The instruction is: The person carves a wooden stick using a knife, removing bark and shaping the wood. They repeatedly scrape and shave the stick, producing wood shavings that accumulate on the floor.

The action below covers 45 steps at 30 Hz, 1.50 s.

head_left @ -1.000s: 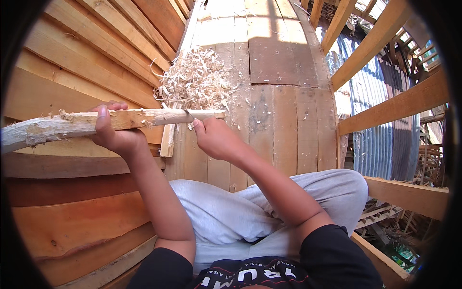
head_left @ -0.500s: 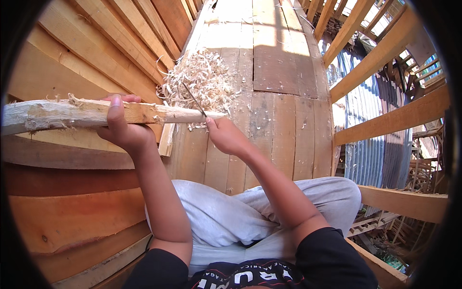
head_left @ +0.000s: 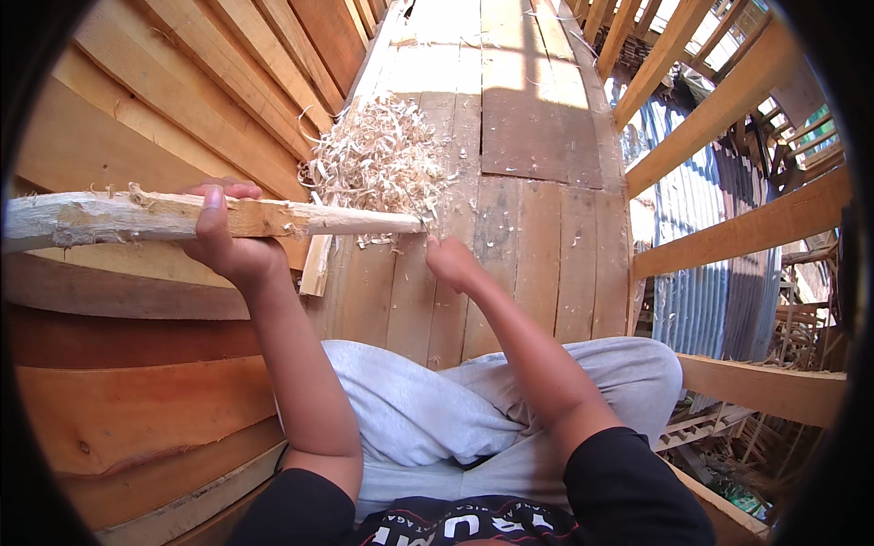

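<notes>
A long, pale piece of wood [head_left: 346, 220] runs across from the left edge, rough and bark-flecked at its thick end and whittled to a taper at the right. My left hand [head_left: 228, 241] is closed around its middle, with the thumb on the near side and fingertips showing beyond. Just off the tapered tip, my right hand [head_left: 452, 264] is closed on a knife. Only a sliver of the dark knife blade [head_left: 425, 222] shows by the tip; the handle is hidden in the fist.
Curly wood shavings [head_left: 382, 150] are heaped on the plank floor [head_left: 537, 237] beyond the stick. Stacked boards [head_left: 137, 400] line the left side. A wooden railing [head_left: 728, 227] stands at the right, with corrugated metal sheets [head_left: 687, 273] outside it. My crossed legs [head_left: 437, 400] are in front.
My right hand has slid right along the taper to its end, and the knife blade has turned so that little of it shows. The left hand and wood have barely moved.
</notes>
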Available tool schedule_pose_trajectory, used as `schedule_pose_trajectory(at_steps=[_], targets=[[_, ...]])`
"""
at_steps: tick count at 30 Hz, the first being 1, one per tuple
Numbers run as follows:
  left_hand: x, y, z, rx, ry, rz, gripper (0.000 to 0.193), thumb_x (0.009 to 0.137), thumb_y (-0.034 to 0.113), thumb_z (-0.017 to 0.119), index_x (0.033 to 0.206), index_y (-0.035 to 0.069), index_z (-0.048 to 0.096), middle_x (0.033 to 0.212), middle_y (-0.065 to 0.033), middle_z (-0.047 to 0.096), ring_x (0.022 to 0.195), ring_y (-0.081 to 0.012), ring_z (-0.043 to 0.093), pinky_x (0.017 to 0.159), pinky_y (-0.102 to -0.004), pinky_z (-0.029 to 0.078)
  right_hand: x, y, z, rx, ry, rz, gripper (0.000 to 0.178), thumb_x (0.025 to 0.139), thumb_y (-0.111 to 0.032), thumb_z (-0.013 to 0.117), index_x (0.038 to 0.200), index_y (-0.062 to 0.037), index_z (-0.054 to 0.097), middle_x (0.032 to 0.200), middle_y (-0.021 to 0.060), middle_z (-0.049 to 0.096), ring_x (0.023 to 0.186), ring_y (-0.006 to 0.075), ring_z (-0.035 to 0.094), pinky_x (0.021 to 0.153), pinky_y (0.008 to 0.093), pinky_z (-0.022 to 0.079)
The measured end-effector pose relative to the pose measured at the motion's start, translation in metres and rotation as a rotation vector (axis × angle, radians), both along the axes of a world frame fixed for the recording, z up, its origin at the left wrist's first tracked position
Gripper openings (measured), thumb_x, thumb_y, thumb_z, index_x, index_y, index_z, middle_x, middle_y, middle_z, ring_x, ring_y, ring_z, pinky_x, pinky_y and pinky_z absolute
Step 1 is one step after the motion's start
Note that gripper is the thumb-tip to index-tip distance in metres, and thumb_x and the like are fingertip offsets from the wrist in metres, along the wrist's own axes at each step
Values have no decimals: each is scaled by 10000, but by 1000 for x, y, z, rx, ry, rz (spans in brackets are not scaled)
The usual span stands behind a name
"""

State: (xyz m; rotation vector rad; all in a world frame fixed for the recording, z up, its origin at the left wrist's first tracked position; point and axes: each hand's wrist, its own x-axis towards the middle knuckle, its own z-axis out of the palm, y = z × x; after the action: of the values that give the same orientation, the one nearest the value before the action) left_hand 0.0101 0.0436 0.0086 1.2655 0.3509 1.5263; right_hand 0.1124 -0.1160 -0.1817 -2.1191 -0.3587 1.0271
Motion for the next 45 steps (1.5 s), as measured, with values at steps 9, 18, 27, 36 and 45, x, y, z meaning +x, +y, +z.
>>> schedule_pose_trajectory(at_steps=[9, 18, 27, 36, 45], targets=[[-4, -4, 2, 102, -2, -59, 184, 738, 189, 564, 836, 62, 475, 600, -86, 532, 582, -194, 535, 605, -322, 468, -19, 12, 52, 198, -106, 130, 555, 1004, -336, 335, 898, 151, 579, 783, 290, 632, 666, 383, 643, 569, 474, 500], [-15, 1, -4, 102, -40, -298, 223, 715, 186, 583, 864, 67, 467, 612, -84, 534, 584, -187, 541, 619, -321, 470, -29, -6, 25, -42, -1, 67, 540, 1005, -354, 318, 819, 102, 538, 638, 174, 557, 466, 267, 537, 484, 443, 464], [-36, -11, -16, 208, -176, -628, 221, 723, 99, 593, 885, 80, 443, 680, -73, 529, 640, -161, 523, 666, -283, 447, -20, -40, -9, -18, 315, -41, 451, 1011, -383, 298, 726, -54, 417, 561, 33, 380, 415, 145, 339, 371, 355, 270], [-72, -43, 3, 175, -61, -363, 200, 708, 48, 638, 830, 56, 481, 669, -71, 527, 583, -159, 561, 596, -311, 533, -39, -68, 13, -140, 239, 172, 462, 1004, -423, 311, 771, -44, 436, 600, 41, 412, 468, 154, 375, 417, 351, 320], [-98, -47, 27, 282, -106, -271, 225, 707, 51, 619, 868, 52, 462, 686, -80, 528, 590, -154, 545, 598, -317, 553, 7, -94, -24, -195, -356, 196, 427, 925, -366, 489, 1076, -12, 675, 980, 195, 699, 867, 312, 671, 765, 414, 517]])
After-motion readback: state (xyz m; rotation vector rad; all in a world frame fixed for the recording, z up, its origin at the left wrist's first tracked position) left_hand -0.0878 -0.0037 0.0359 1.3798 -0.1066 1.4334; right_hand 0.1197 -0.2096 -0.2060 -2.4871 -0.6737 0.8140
